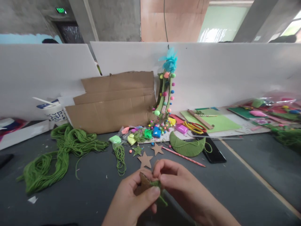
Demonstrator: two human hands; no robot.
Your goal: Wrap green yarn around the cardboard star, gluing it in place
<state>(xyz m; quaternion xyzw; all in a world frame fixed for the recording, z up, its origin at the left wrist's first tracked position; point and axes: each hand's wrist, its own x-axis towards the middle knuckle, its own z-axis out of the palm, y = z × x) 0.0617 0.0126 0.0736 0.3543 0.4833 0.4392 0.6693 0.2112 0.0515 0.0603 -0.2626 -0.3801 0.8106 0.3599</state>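
My left hand point(135, 196) grips a small brown cardboard piece point(144, 180), partly wound with green yarn point(155, 182). Most of its outline is hidden by my fingers; one pointed tip shows. Pressed against its right side, my right hand point(176, 180) pinches the green yarn with thumb and forefinger. A short yarn end hangs below my left thumb. Just beyond my hands lie two bare cardboard stars, the larger star point(145, 160) and the smaller star point(157, 149). Beside them is a green yarn-covered star point(137, 150). A small yarn bundle point(120, 160) rests to their left.
Green yarn skeins point(60, 157) spread at left. Behind stand a cardboard sheet point(113, 113) and a pompom-decorated green structure point(164, 94). A pencil point(184, 157), a green yarn-wrapped crescent point(187, 146), a black phone point(215, 152) and yellow-handled scissors point(195, 126) lie to the right.
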